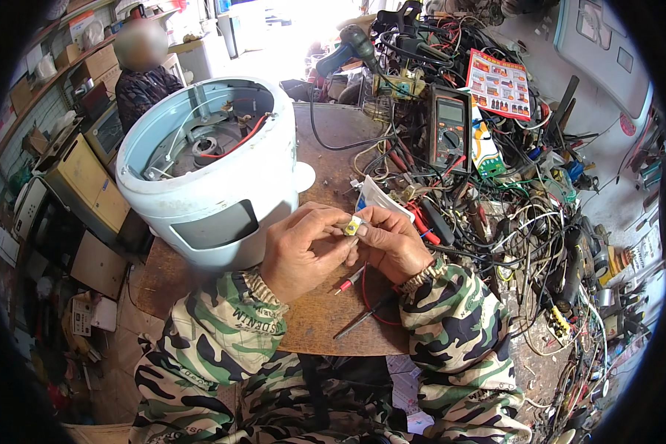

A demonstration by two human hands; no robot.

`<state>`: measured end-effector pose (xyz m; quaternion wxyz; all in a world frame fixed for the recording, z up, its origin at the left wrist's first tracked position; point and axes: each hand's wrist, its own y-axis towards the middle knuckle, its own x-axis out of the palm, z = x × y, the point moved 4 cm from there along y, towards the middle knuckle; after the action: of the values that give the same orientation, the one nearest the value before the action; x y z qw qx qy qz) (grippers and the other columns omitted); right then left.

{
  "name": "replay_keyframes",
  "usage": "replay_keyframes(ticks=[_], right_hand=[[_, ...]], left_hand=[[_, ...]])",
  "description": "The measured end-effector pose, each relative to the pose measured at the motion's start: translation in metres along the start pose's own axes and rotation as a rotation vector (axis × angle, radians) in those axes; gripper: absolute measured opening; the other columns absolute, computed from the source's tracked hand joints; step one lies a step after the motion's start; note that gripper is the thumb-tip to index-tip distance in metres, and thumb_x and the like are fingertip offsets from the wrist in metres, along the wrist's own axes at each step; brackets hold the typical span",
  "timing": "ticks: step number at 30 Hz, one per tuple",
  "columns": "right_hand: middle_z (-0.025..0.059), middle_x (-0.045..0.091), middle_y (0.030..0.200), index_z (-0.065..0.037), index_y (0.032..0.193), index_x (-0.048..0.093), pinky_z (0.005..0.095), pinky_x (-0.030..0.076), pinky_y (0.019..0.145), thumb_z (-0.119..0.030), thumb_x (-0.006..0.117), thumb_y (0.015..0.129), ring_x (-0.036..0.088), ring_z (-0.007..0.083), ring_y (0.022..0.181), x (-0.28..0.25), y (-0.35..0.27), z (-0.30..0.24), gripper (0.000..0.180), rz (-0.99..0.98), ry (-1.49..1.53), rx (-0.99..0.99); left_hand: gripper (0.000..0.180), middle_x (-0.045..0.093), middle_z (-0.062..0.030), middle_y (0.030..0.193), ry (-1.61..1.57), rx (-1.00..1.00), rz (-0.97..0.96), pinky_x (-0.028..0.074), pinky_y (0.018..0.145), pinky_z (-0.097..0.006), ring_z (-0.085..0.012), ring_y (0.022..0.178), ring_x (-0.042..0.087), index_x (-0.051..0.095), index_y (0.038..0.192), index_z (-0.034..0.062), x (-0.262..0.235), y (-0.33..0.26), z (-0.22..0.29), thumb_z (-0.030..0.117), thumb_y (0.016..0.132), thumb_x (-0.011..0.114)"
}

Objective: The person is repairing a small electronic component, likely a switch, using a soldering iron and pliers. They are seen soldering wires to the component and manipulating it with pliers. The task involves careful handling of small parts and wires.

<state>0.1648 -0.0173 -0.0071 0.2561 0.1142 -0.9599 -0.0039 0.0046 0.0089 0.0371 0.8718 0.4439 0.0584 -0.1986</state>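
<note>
My left hand (303,251) and my right hand (391,240) meet over the wooden board (325,325), both pinching a small yellow-and-white part (354,226) between the fingertips. A pale blue round appliance shell (203,174) lies upturned just left of my hands, with red and white wires showing inside it. Under my hands rest a red test probe (348,281) and a black probe (362,318) with a red lead. A white plastic packet (381,200) lies just beyond my right hand.
A multimeter (450,126) stands behind a thick tangle of wires and tools (525,222) covering the right side. A black drill (351,44) and a red leaflet (499,85) lie at the back. Another person (144,74) sits at far left by cardboard boxes (89,181).
</note>
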Motion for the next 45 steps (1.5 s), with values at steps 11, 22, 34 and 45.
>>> replay_keyframes(ticks=[11, 22, 34, 45], right_hand=[[0.0034, 0.067, 0.074, 0.004, 0.101, 0.068, 0.0229, 0.051, 0.052, -0.007, 0.067, 0.094, 0.062, 0.0087, 0.061, 0.001, -0.002, -0.005, 0.013, 0.202, -0.365, -0.215], [0.003, 0.068, 0.074, 0.005, 0.097, 0.071, 0.0227, 0.048, 0.051, -0.007, 0.068, 0.093, 0.06, 0.0066, 0.058, 0.003, -0.008, -0.019, 0.014, 0.2, -0.495, -0.256], [0.0057, 0.068, 0.079, 0.007, 0.104, 0.067, 0.024, 0.052, 0.058, 0.002, 0.066, 0.09, 0.063, 0.0092, 0.066, 0.007, -0.011, -0.015, 0.015, 0.154, -0.414, -0.181], [0.0066, 0.069, 0.078, 0.008, 0.101, 0.065, 0.0247, 0.053, 0.06, 0.005, 0.065, 0.089, 0.066, 0.0098, 0.07, 0.006, -0.012, -0.015, 0.012, 0.154, -0.439, -0.229]], left_hand=[[0.03, 0.069, -0.0095, 0.105, -0.278, -0.45, -0.084, 0.056, 0.082, -0.025, -0.0123, 0.093, 0.067, 0.061, 0.118, -0.0078, 0.001, -0.009, -0.034, -0.002, 0.089, 0.067], [0.032, 0.071, -0.0106, 0.101, -0.388, -0.573, -0.179, 0.056, 0.079, -0.024, -0.012, 0.089, 0.068, 0.06, 0.119, -0.0087, 0.0, -0.006, -0.036, 0.002, 0.091, 0.069], [0.029, 0.068, -0.0086, 0.101, -0.535, -0.648, -0.191, 0.056, 0.078, -0.025, -0.012, 0.085, 0.067, 0.057, 0.116, -0.007, 0.001, -0.009, -0.041, 0.008, 0.094, 0.067], [0.028, 0.067, -0.0086, 0.097, -0.603, -0.682, -0.16, 0.056, 0.074, -0.027, -0.0134, 0.083, 0.066, 0.058, 0.117, -0.0048, 0.004, -0.007, -0.039, 0.002, 0.092, 0.068]])
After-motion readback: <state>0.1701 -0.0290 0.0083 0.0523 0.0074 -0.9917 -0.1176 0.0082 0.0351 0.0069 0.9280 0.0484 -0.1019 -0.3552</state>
